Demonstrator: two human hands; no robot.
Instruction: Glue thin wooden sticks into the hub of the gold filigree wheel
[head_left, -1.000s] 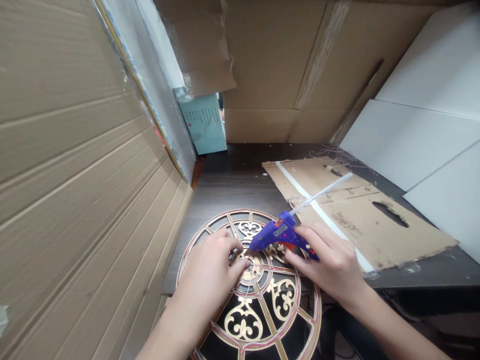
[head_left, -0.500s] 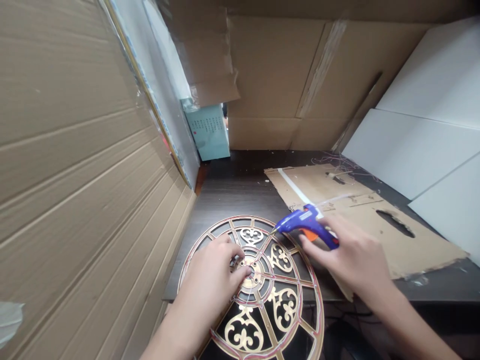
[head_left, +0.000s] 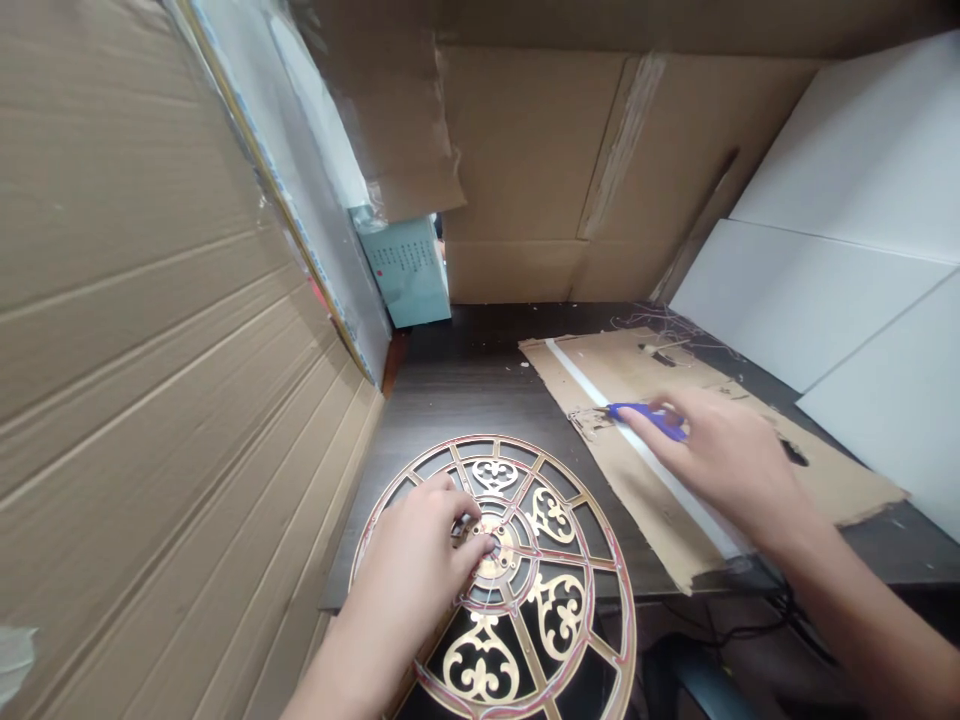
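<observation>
A round gold and black ornamental disc with scrollwork panels lies at the near edge of a dark wooden table. My left hand rests on it with fingers curled, pinching a small part at the disc's centre hub. My right hand is over a flat sheet of cardboard to the right and is closed round a blue glue gun, held low against the sheet with its tip pointing left.
Corrugated cardboard sheets stand along the left and the back. White foam boards lean at the right. A pale teal box stands at the back left. The cardboard sheet has a white strip across it.
My right hand has carried the glue gun away from the disc's centre, rightward and back, down onto the cardboard sheet. My left hand has stayed at the hub.
</observation>
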